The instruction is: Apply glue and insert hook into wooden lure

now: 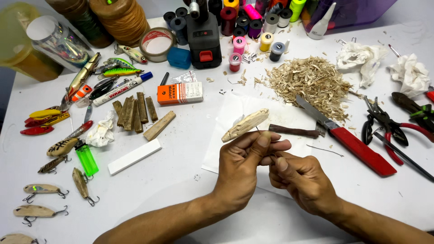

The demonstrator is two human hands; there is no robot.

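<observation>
The left hand (244, 165) pinches a rough carved wooden lure blank (245, 124) between thumb and fingers above the white paper sheet (226, 149), while the right hand (300, 180) is closed beside it, fingertips meeting the left; its contents cannot be determined. On the white counter (181, 180) lie a loose pile of pale wood shavings (307, 81), a red-handled knife (348, 140) and a clear jar (56, 43) of glittery material.
</observation>
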